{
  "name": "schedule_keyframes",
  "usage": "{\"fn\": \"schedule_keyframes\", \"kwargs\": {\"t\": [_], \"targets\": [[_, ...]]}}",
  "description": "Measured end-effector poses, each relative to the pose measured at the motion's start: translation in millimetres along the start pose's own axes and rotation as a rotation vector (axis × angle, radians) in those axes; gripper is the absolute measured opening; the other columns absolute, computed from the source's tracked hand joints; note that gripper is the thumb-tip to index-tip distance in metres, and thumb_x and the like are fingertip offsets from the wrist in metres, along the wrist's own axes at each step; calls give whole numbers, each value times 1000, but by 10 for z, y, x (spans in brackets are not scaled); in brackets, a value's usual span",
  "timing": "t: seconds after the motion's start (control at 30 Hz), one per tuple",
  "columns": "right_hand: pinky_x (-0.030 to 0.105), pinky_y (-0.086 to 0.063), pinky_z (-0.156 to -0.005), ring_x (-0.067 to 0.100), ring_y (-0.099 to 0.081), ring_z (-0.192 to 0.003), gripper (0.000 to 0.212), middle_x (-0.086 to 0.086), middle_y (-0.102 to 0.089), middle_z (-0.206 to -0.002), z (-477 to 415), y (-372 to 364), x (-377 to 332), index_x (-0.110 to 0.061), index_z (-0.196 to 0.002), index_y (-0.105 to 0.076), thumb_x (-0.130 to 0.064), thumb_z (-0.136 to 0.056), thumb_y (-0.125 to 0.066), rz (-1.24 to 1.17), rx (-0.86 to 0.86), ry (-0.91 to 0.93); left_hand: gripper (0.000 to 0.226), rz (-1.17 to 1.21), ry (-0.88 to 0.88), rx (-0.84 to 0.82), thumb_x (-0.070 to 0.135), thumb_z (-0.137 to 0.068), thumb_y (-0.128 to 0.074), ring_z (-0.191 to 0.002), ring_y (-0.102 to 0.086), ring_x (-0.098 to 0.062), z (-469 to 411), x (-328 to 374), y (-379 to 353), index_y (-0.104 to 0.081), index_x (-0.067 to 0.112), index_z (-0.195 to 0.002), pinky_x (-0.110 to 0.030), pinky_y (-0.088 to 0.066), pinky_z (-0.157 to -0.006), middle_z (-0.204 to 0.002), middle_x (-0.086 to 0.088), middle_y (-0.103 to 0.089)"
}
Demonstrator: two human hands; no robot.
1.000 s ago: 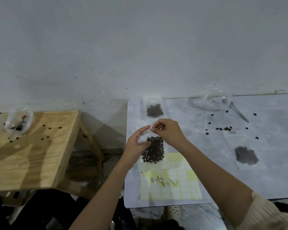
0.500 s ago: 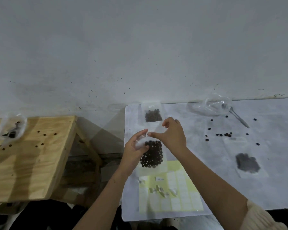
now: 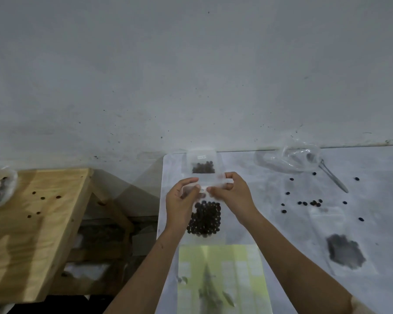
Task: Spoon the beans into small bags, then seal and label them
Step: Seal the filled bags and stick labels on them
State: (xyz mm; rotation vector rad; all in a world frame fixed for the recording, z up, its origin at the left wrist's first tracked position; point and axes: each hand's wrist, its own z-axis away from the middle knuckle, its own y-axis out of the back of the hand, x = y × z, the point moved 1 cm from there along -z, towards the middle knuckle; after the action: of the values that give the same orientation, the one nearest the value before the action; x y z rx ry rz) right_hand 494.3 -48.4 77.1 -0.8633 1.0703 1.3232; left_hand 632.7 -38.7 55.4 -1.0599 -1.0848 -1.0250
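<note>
A small clear bag of dark beans (image 3: 205, 219) lies on the white table (image 3: 270, 223) near its left edge. My left hand (image 3: 180, 201) pinches the bag's upper left part. My right hand (image 3: 233, 196) pinches its top at the middle, where a small white label seems to sit; the spot is blurred. Just behind them stands a second bag with beans (image 3: 203, 165) and a label. A third bag with beans (image 3: 345, 251) lies to the right. A yellow label sheet (image 3: 222, 279) lies close in front.
A crumpled clear plastic bag (image 3: 297, 158) and a metal spoon (image 3: 331, 175) lie at the back right, with loose beans (image 3: 313, 203) scattered nearby. To the left is a wooden table (image 3: 32, 223) with stray beans and another plastic bag (image 3: 0, 189).
Both hands stayed on the top of the bean bag. My right hand's fingers shifted along its top edge. The camera tipped slightly.
</note>
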Motion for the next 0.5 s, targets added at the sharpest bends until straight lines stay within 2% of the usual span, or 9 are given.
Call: {"fn": "schedule_keyframes", "kwargs": {"t": [0.13, 0.23, 0.3, 0.37, 0.43, 0.5], "targets": [[22, -56, -64, 18, -66, -71, 33, 10, -67, -83, -304, 60, 50, -9, -102, -55, 2, -75, -69, 28, 31, -20, 21, -35, -8, 25, -5, -86, -61, -70, -70, -15, -219, -51, -150, -64, 3, -106, -19, -54, -64, -87, -10, -70], [27, -56, -71, 21, -65, -79, 39, 11, -65, -88, -565, 84, 119, -14, -110, -49, 5, -79, -62, -41, 2, -14, 24, -114, -39, 44, -1, -88, -58, -71, -65, 1, -462, -83, -228, -61, 8, -110, -13, -51, -64, -92, 5, -66], [28, -53, -75, 18, -62, -78, 49, 6, -63, -86, -734, 110, 177, -20, -119, -42, 5, -81, -60, -21, -46, -2, 26, -143, -31, 51, 4, -90, -57, -74, -63, 5, -688, -124, -265, -58, 12, -115, -11, -50, -65, -95, 6, -64], [28, -50, -76, 15, -59, -74, 53, 2, -61, -84, -875, 122, 234, -23, -121, -38, 4, -82, -61, 12, -84, -5, 31, -189, -6, 64, 7, -91, -57, -82, -62, 2, -948, -201, -301, -54, 16, -121, -7, -47, -66, -105, 2, -62], [28, -49, -73, 16, -57, -72, 46, 2, -60, -82, -1010, 110, 280, -21, -116, -42, 3, -83, -61, 34, -61, -15, 37, -329, 32, 104, 12, -90, -60, -88, -58, -2, -1200, -281, -330, -50, 18, -125, -2, -45, -64, -113, 1, -57], [24, -48, -67, 17, -58, -73, 34, 3, -61, -85, -1161, 88, 327, -19, -107, -47, 2, -84, -59, 75, 24, -4, 42, -475, 58, 143, 19, -88, -63, -95, -58, -9, -1374, -375, -314, -48, 20, -127, -7, -48, -73, -117, 1, -57]]}}
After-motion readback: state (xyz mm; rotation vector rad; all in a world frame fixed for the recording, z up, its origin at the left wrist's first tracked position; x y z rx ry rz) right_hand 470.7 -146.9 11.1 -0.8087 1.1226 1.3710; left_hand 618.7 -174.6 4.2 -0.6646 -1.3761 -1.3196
